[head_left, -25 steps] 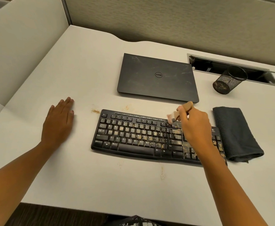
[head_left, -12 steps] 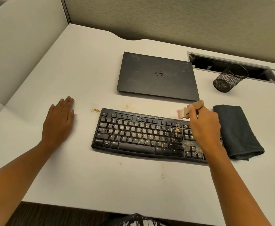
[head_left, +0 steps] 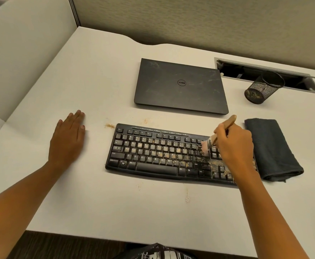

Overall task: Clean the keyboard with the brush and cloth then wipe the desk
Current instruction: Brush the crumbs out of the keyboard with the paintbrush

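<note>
Pinching the brush [head_left: 220, 132] over the keyboard [head_left: 158, 154], the right hand [head_left: 234, 144] grips; left hand [head_left: 68, 139] lies flat.

An office cubicle: fabric partition walls [head_left: 190, 21] around a white desk [head_left: 97, 81] with a laptop [head_left: 181, 86].

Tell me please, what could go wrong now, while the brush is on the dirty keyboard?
1. The small wooden-handled brush in the right hand may flick brown crumbs onto the folded dark grey cloth, which lies close beside the black keyboard.
2. The left hand lies flat on the white desk, apart from the keyboard, so it might slide.
</note>
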A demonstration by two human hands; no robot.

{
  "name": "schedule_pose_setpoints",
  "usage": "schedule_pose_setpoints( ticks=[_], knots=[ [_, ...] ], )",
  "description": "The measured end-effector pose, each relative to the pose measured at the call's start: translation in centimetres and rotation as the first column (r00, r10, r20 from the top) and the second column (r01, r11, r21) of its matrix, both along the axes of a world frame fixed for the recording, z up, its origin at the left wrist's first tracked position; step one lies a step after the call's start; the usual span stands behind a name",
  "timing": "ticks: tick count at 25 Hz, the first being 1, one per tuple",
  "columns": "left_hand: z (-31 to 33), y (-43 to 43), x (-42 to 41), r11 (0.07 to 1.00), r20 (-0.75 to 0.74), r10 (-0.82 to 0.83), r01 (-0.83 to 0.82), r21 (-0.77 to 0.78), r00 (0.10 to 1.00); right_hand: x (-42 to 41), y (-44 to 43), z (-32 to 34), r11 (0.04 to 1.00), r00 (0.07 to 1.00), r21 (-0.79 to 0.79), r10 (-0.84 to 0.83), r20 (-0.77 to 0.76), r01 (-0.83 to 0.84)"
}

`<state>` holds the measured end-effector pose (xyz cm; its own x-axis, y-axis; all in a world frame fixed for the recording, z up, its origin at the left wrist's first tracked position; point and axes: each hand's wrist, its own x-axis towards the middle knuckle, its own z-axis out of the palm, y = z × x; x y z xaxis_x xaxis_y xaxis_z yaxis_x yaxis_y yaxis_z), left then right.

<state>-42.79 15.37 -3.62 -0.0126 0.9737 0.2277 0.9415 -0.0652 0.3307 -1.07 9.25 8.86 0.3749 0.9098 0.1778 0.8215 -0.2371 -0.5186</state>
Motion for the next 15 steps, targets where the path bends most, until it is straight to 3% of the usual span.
schedule_pose_setpoints(
  ticks=[11,15],
  knots=[
    [0.13,-0.05,0.06,1.000,0.006,0.005,-0.005,-0.010,1.000,-0.03,0.24,-0.23,0.995,0.997,-0.065,0.076,0.023,-0.074],
    [0.19,-0.03,0.08,1.000,0.012,0.007,-0.007,-0.017,1.000,0.08,0.28,-0.47,0.998,0.998,-0.017,0.059,-0.011,-0.059]
  ],
)
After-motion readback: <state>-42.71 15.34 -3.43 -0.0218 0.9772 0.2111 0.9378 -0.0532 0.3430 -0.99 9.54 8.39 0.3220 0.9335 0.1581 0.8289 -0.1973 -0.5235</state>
